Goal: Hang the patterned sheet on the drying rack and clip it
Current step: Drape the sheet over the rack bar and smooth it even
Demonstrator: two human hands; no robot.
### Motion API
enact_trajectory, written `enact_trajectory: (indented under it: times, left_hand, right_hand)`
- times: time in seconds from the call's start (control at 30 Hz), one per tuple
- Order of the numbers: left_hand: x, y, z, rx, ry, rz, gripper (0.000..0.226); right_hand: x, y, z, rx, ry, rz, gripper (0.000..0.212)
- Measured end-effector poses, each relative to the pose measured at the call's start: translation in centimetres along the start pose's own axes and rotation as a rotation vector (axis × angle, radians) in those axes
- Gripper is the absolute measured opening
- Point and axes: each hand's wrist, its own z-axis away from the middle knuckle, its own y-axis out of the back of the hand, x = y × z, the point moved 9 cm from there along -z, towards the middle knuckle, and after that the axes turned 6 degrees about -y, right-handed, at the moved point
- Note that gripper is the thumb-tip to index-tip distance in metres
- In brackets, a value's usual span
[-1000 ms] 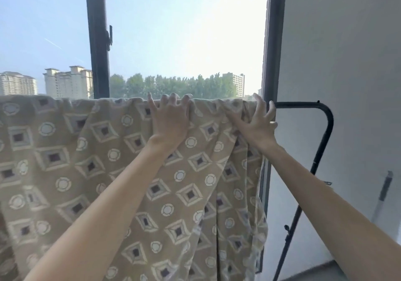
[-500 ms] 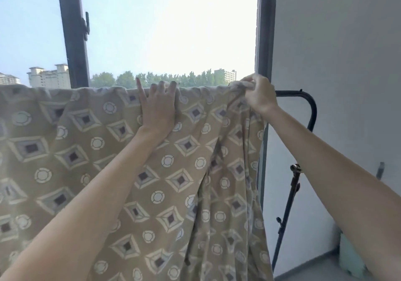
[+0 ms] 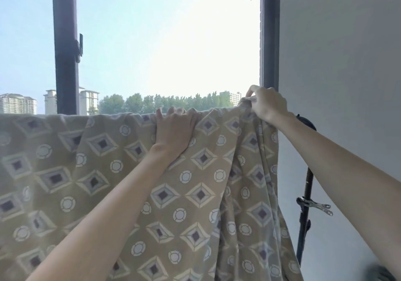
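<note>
Patterned sheet (image 3: 195, 194) hangs over drying rack (image 3: 307, 185) top rail, hiding it, in front of window frame (image 3: 65, 53). L hand (image 3: 173, 133) curls fingers over sheet's top edge; R hand (image 3: 265, 105) pinches bunched corner at right end. Metal clip (image 3: 314, 206) sits on rack's upright, by wall (image 3: 347, 63).

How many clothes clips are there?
1. The metal clip is clamped on the pole of the drying rack, right of the patterned sheet. More may be hidden behind the sheet.
</note>
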Motion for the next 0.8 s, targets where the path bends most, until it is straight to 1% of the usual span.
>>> enact_trajectory:
  times: [0.07, 0.2, 0.27, 0.37, 0.5, 0.53, 0.57, 0.6, 0.67, 0.7, 0.8]
  left_hand:
    - [0.2, -1.2, -1.1, 0.022, 0.034, 0.011, 0.044]
    - [0.6, -2.9, -3.5, 0.057, 0.118, 0.027, 0.048]
    - [0.8, -3.7, -5.2, 0.034, 0.145, 0.062, 0.051]
    - [0.9, -5.1, -7.2, -0.010, 0.213, 0.175, 0.052]
    - [0.6, -5.8, -9.6, 0.015, 0.241, 0.160, 0.050]
    - [0.3, -6.3, -10.2, -0.010, 0.254, 0.149, 0.052]
    - [-0.1, -7.2, -10.8, -0.070, 0.273, 0.142, 0.054]
    - [-0.5, -8.5, -11.1, -0.164, 0.297, 0.138, 0.054]
    - [-1.1, -11.3, -10.9, -0.351, 0.349, 0.130, 0.049]
    - [-1.2, -12.2, -10.8, -0.389, 0.370, 0.126, 0.048]
    - [-1.3, -13.0, -11.0, -0.372, 0.406, 0.102, 0.048]
  right_hand:
    - [0.9, -0.4, -1.5, 0.017, 0.022, 0.003, 0.013]
    - [3.0, -0.8, -5.1, 0.059, 0.024, -0.094, 0.018]
    - [4.1, -1.0, -7.2, 0.104, 0.021, -0.173, 0.017]
    - [5.1, -1.6, -10.6, 0.184, 0.027, -0.262, 0.016]
    - [5.9, -0.9, -15.0, 0.310, -0.003, -0.355, 0.016]
    - [6.3, -1.2, -16.1, 0.326, -0.019, -0.362, 0.016]
    - [6.9, -1.9, -17.0, 0.321, -0.042, -0.355, 0.015]
    - [7.7, -3.2, -17.8, 0.293, -0.066, -0.336, 0.015]
    - [9.8, -6.8, -18.7, 0.176, -0.118, -0.275, 0.016]
    - [10.9, -8.9, -18.7, 0.098, -0.141, -0.241, 0.017]
    - [13.6, -15.3, -17.7, -0.144, -0.179, -0.127, 0.020]
